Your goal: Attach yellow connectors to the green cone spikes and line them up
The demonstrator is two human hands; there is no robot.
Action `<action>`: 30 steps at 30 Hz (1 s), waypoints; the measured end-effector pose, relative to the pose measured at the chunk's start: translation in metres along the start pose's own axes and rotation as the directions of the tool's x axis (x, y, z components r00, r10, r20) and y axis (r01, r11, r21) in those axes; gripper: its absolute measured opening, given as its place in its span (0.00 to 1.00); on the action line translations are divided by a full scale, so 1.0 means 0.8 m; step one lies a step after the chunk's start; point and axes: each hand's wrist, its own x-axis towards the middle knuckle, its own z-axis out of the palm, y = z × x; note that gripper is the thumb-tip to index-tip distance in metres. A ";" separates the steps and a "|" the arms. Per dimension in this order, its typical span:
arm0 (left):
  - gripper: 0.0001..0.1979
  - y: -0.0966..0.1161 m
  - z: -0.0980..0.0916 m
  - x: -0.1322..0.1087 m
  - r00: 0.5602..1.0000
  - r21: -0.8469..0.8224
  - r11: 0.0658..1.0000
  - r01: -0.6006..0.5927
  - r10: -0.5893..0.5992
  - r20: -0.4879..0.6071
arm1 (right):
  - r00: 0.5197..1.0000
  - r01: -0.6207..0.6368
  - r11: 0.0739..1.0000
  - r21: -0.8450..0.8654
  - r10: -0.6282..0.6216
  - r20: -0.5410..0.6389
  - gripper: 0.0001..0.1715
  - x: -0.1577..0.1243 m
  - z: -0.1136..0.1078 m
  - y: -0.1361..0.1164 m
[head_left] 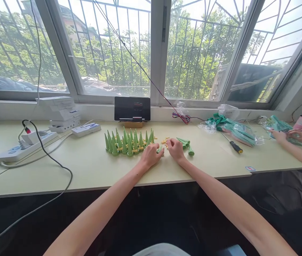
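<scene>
My left hand rests on the pale table with its fingers curled round a small green piece that barely shows. Close beside it my right hand pinches a small yellow part. Just left of both hands stand several upright green cones in rows, with yellow bits among them. A few loose green cones lie on their sides to the right of my right hand.
A dark phone leans on a wooden stand by the window. A power strip with cables and stacked white boxes sit at left. A screwdriver and bagged green parts lie at right, where another person's hands work.
</scene>
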 end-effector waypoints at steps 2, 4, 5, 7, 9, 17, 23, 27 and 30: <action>0.17 0.000 -0.001 -0.001 0.999 0.004 1.000 0.005 -0.005 -0.044 | 1.000 0.026 0.999 -0.027 -0.025 0.014 0.20 0.004 -0.001 -0.003; 0.17 0.000 -0.003 -0.001 0.992 -0.021 1.000 0.016 -0.018 -0.122 | 0.996 0.042 0.998 -0.037 -0.039 0.085 0.19 0.012 -0.002 -0.009; 0.17 0.001 -0.005 0.000 0.985 -0.039 0.999 0.020 -0.027 -0.168 | 0.991 0.051 0.998 -0.042 -0.045 0.126 0.17 0.018 -0.002 -0.013; 0.17 0.001 -0.008 0.000 0.968 -0.073 0.997 0.030 -0.047 -0.246 | 0.975 0.085 0.994 -0.068 -0.068 0.213 0.14 0.029 -0.002 -0.023; 0.17 0.001 -0.009 0.001 0.949 -0.086 0.996 0.034 -0.059 -0.308 | 0.948 0.111 0.989 -0.095 -0.076 0.310 0.12 0.042 0.002 -0.032; 0.11 -0.002 0.000 -0.008 0.941 -0.073 0.956 -0.285 0.264 -0.211 | 0.818 0.278 0.948 -0.157 -0.148 0.556 0.14 0.069 0.029 -0.046; 0.08 0.001 0.004 -0.013 0.879 -0.017 0.888 -0.460 0.452 -0.148 | 0.811 0.296 0.939 -0.176 -0.150 0.565 0.14 0.069 0.036 -0.045; 0.09 0.004 0.002 -0.014 0.886 -0.003 0.892 -0.451 0.448 -0.119 | 0.807 0.310 0.933 -0.185 -0.156 0.570 0.14 0.068 0.040 -0.044; 0.09 0.006 0.000 -0.014 0.892 -0.001 0.896 -0.444 0.442 -0.094 | 0.804 0.332 0.922 -0.201 -0.165 0.572 0.15 0.066 0.042 -0.043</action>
